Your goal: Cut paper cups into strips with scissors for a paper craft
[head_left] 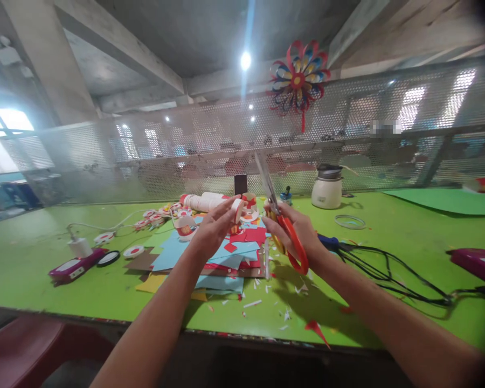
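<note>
Forearms point(359, 293) at seven and five o'clock, I grip scissors point(283, 222) in my right hand's point(301, 229) fingers, blades upward, probably sparing the round piece point(238, 211) my left hand's point(215, 229) fingers pinch.

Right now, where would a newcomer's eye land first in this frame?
Probably on the orange-handled scissors, held mid-view in the right hand with their blades pointing up. Next, likely the big looped flower of red, blue and yellow, upper right against the perforated screen. Then the colored paper stack on the bright green table, below the hands.
</note>
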The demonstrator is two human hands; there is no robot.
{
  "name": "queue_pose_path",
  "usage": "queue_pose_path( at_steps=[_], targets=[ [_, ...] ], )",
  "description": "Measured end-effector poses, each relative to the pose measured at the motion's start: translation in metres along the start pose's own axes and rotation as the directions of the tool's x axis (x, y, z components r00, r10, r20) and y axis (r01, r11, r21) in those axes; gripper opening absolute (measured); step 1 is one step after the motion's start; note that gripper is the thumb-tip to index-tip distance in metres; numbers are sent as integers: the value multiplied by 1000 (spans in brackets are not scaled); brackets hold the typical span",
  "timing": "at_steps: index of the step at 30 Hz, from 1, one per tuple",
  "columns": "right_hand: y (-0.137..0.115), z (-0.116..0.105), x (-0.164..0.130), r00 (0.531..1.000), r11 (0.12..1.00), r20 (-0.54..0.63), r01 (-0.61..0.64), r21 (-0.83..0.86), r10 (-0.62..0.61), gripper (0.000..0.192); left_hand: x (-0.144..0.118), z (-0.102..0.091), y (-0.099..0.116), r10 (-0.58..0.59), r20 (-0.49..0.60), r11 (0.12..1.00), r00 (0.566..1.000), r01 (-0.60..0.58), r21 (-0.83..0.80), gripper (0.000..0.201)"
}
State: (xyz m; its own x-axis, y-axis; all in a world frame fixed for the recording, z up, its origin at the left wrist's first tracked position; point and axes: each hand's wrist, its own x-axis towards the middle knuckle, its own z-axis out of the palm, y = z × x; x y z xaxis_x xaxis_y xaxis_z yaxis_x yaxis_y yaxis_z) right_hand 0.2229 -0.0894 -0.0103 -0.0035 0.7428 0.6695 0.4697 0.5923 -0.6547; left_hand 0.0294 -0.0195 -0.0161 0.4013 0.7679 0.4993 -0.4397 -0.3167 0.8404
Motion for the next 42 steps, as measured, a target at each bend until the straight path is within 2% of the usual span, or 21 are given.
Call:
queue_pose_path(
  at_steps=[4,7,13,23,31,42],
  targets=[
    [-1,7,-5,993,998,119,-8,-60,15,35,6,-16,8,97,-82,986,992,-107,-129,38],
    [-3,13,-11,982,994,190,20,-105,0,35,8,-24,11,142,-137,980,980,-158,-121,38],
    [-5,18,-17,941,962,338,91,-258,1,41,7,-26,11,190,-115,976,975,-200,-83,39],
    [-5,15,-16,938,953,346,73,-294,35,44,8,-24,14,184,-108,982,977,-188,-29,38],
    [-3,15,-17,941,958,339,103,-266,-8,41,10,-32,9,211,-65,978,975,-210,17,38],
    [-1,16,-16,954,953,298,123,-277,-37,45,12,-33,7,209,-108,978,972,-208,18,35]
  ],
)
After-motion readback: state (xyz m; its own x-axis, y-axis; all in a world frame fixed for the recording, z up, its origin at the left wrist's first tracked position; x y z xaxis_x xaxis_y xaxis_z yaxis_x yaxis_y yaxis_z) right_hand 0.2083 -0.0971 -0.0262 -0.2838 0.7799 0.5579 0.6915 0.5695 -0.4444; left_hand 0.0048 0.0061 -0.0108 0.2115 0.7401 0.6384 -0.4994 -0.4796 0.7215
